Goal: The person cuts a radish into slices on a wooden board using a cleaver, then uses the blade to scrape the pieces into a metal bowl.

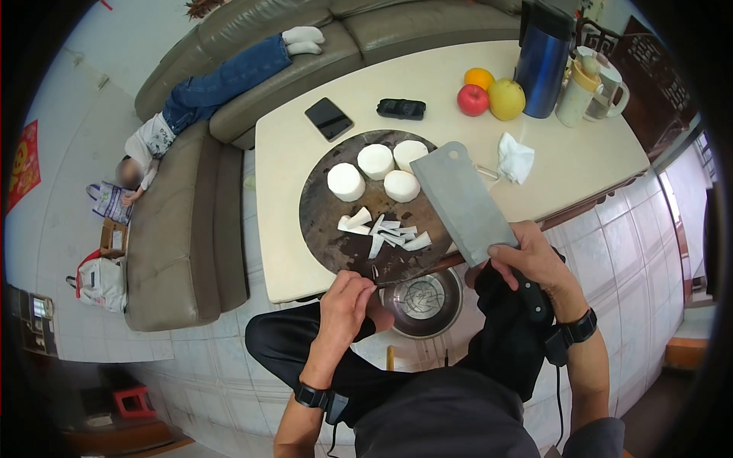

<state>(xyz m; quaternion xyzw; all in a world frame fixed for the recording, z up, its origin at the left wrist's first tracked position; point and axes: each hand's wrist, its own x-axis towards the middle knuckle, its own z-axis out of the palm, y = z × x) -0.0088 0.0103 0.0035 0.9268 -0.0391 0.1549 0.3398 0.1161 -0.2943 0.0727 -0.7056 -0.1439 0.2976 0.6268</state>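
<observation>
My right hand [528, 258] grips the cleaver [467, 204], its broad blade slanting up and left over the right edge of the round cutting board [321, 221]. At the board's near edge is my left hand [347, 307], fingers pinched together; whatever they may hold is hidden. A tiny pale scrap [375, 271] shows just beyond those fingertips. Several thick white cylinders, perhaps radish chunks [346, 182], stand toward the back of the board. Thin white strips [391, 235] lie in a loose pile in front of them, beside a few curved white offcuts [356, 221].
A metal basin [422, 304] sits on the floor below the board. The table [282, 259] also bears a phone [329, 119], a black case [402, 109], fruit [506, 99], a blue flask [543, 65] and crumpled tissue [515, 158]. A person [221, 84] lies on the sofa [172, 229].
</observation>
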